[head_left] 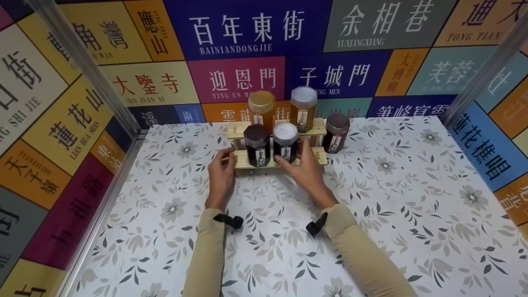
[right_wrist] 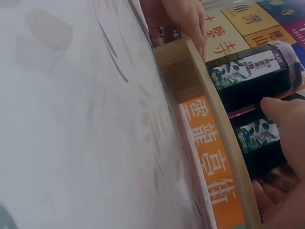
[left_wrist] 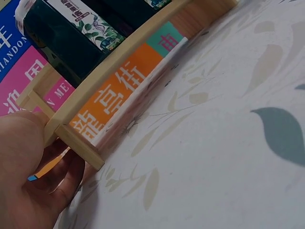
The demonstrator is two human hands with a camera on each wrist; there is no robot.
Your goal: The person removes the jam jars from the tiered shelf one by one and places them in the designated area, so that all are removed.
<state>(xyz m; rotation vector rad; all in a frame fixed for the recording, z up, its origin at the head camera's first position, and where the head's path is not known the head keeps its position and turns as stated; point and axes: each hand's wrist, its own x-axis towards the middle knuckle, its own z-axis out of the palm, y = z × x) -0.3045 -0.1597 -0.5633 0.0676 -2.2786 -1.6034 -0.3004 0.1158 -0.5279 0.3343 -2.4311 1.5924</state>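
Note:
A stepped wooden rack (head_left: 241,160) stands on the tablecloth. My left hand (head_left: 220,173) holds its left end; in the left wrist view, thumb and fingers (left_wrist: 71,174) are curled around the wooden end. My right hand (head_left: 307,173) grips a dark jar with a whitish lid (head_left: 286,134) on the front step, thumb across its front. Beside that jar stands a dark-lidded dark jar (head_left: 256,146), label facing forward. On the back step are two amber jars, one with a yellow lid (head_left: 261,103) and one with a white lid (head_left: 304,99).
Another dark jar (head_left: 335,134) stands on the table just right of the rack. A floral-patterned cloth (head_left: 264,247) covers the table. Behind and at both sides rise panels (head_left: 247,29) of coloured blocks with lettering, with metal posts (head_left: 111,90) at the corners.

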